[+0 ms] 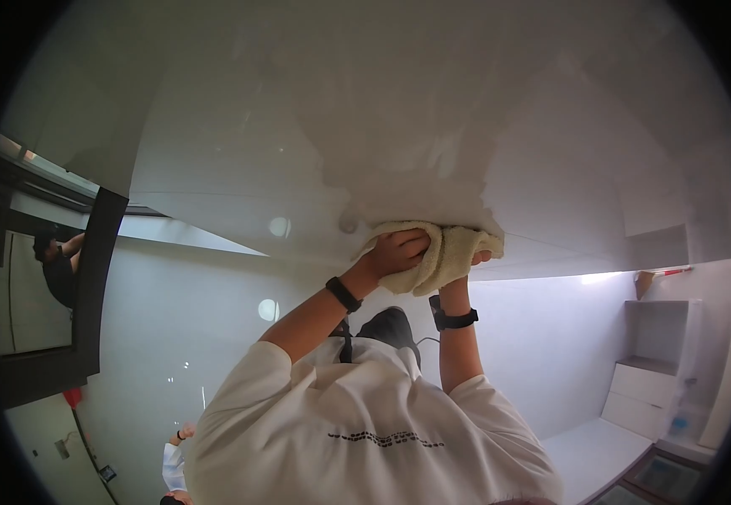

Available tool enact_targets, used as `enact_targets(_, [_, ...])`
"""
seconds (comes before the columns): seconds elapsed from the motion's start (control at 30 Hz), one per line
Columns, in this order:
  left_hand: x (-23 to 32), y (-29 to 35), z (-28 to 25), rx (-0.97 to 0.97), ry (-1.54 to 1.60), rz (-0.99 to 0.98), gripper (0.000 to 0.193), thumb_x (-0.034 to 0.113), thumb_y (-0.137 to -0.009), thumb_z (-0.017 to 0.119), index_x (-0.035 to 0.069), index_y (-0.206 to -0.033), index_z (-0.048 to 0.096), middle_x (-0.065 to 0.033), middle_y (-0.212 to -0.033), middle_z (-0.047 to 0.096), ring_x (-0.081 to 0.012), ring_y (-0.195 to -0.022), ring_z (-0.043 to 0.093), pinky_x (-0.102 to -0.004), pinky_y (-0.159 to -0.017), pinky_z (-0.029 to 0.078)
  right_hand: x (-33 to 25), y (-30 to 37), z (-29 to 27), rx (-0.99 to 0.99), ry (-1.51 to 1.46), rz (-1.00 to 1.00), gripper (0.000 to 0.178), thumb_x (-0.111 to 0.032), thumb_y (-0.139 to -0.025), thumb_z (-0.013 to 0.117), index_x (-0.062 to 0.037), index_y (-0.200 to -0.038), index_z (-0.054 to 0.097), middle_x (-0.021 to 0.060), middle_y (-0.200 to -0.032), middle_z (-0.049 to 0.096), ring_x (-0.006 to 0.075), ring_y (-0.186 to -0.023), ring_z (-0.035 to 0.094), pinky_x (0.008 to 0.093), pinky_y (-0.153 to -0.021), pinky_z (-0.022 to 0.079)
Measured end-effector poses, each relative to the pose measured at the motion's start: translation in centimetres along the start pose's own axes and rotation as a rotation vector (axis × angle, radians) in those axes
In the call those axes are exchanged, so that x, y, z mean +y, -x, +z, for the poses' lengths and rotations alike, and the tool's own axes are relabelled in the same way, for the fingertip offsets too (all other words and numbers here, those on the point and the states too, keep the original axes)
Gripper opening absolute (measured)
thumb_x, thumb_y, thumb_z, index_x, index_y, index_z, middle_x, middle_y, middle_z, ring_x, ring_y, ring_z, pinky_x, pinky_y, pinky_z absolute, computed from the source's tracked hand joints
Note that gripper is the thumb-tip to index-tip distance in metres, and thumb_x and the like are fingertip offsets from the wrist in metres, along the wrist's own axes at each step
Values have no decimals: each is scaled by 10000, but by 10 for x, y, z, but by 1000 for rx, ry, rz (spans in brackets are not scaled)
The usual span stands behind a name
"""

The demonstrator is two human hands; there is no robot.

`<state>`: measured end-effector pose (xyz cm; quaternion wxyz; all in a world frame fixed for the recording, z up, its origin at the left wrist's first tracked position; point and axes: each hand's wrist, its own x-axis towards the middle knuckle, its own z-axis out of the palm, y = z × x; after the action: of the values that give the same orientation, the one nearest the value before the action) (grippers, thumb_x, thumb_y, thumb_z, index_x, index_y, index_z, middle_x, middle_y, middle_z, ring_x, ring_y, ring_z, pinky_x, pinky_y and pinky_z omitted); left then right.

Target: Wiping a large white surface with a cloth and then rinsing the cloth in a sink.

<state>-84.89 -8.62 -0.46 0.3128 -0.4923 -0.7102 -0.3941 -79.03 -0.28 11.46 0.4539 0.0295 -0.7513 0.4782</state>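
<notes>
Cream cloth bunched against the near edge of the glossy pale surface. My left hand is half-closed on a fold; my right hand is mostly hidden by cloth, can't tell its grip. Surface carries blurry reflections. Right: white shelves. Left: dark frame, person in black. Lower left: pale sleeve.

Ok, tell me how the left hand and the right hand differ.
The left hand lies over the cloth, its back showing; the right hand is mostly covered, only some fingers showing.
The left hand's arm slants in the picture; the right hand's stands nearer upright.
Both touch the cloth; each arm wears a black band.
</notes>
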Motion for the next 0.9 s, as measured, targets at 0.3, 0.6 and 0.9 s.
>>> enact_targets(0.3, [62,-88,-31,115,-20,-92,287,152,-687,703,91,-962,645,-9,-1032,611,-242,-935,541,-390,-750,411,25,-30,-47,32,-74,47,413,-265,-923,548,3,-1235,509,135,-1197,581,226,-1078,570,339,-918,453])
enact_targets(0.6, [102,-189,-19,369,219,-366,308,135,-706,734,25,-973,630,-58,-970,625,-270,-896,564,-377,-770,449,34,-9,-164,21,-79,35,430,-280,-930,543,5,-1249,498,139,-1207,575,222,-1086,565,338,-921,449])
enact_targets(0.9, [145,-123,0,182,320,-1037,318,151,-695,765,-16,-918,613,-95,-776,668,-268,-712,639,-341,-646,500,81,2,-226,-91,-74,187,447,-295,-937,537,7,-1263,487,142,-1218,568,218,-1095,560,338,-925,445])
